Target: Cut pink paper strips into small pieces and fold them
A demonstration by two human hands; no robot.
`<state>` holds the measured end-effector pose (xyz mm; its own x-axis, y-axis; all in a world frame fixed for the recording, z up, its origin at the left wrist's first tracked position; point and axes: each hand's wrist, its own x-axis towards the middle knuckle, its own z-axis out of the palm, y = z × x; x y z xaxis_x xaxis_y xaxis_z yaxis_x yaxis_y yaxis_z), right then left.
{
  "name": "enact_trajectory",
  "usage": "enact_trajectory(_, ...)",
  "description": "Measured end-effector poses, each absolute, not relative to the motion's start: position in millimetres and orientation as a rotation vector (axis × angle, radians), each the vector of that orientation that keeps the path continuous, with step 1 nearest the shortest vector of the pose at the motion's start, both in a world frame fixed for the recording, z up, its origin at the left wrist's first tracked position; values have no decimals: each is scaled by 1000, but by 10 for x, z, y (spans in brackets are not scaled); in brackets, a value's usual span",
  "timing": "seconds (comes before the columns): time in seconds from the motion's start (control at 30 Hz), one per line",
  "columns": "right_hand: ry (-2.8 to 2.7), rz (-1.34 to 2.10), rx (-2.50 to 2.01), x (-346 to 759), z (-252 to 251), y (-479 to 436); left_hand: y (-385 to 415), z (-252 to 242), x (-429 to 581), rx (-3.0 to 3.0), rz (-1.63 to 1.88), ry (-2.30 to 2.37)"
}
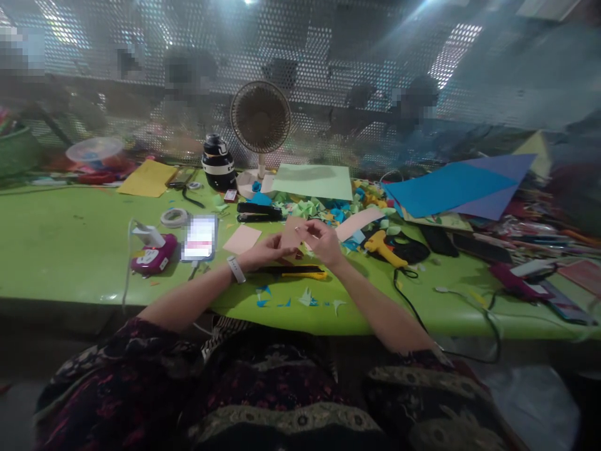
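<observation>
A small piece of pink paper (291,233) is held up over the middle of the table. My left hand (265,252), a white band at its wrist, grips the paper's lower left part. At its right edge, the fingers of my right hand (323,243) are pinched together on it. Another pink paper square (241,240) lies flat beside my left hand, and a longer pink paper strip (360,223) rests to the right of my right hand. Below both hands lies a yellow and black utility knife (300,272), with blue and pale paper scraps (307,297) nearer the table edge.
A black stapler (259,212), a fan (261,118) and a dark bottle (218,164) stand behind. On the left are a phone (199,238), a tape roll (174,217) and a purple power strip (154,255). A yellow glue gun (385,248) and blue sheets (451,188) lie right.
</observation>
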<state>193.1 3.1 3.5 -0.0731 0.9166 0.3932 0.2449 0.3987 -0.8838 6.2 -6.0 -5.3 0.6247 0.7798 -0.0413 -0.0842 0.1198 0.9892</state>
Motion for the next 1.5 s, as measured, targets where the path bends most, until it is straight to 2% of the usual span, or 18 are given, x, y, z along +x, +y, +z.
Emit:
enact_trajectory(0.37, -1662, 524, -975, 1937, 24, -1, -93, -26, 72, 1259, 674, 685)
enact_trajectory(0.6, -1680, 566, -1017, 1942, 28, -21, -82, -28, 73, 1253, 661, 699)
enact_trajectory(0.8, -1699, 440, -953, 1931, 41, -28, -99, -13, 71, 1272, 651, 668)
enact_trajectory(1.3, -1653, 548, -995, 1937, -23, -36, -123, -34, 107, 1283, 647, 716)
enact_trajectory(1.5, -1804, 335, -964, 1934, 3, -43, -123, -54, 108, 1271, 673, 750)
